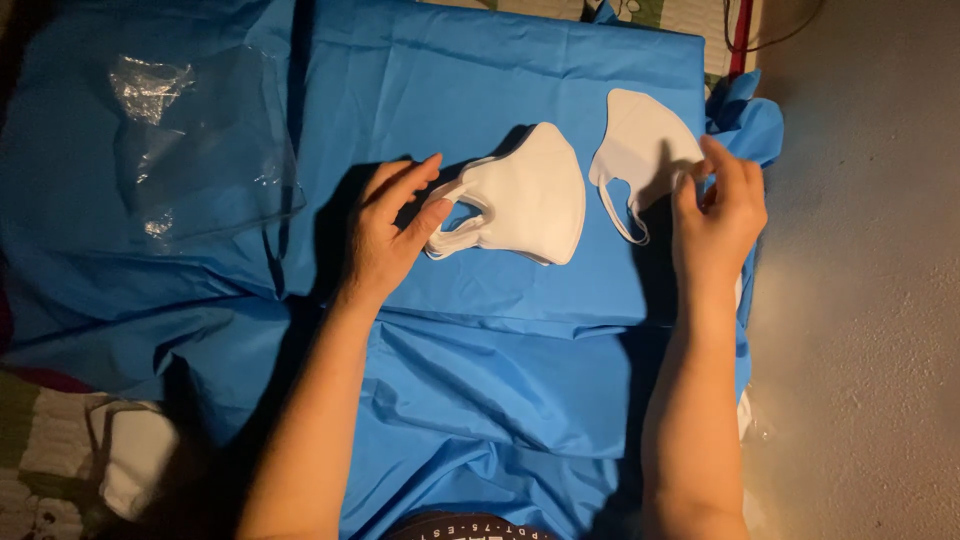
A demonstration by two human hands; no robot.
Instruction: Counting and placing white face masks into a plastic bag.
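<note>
Head view: left hand (385, 235) open, touching stacked masks (525, 200); right hand (720, 215) pinches single mask (640, 140).

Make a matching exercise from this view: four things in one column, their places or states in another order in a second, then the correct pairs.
Things
1. stack of white masks
2. single white mask
3. clear plastic bag
4. blue cloth

Places or states
A. lies crumpled at the far left
B. pinched at its edge by the right hand
C. spread under everything
D. ear loops touched by the left hand

Pairs: 1-D, 2-B, 3-A, 4-C
</note>
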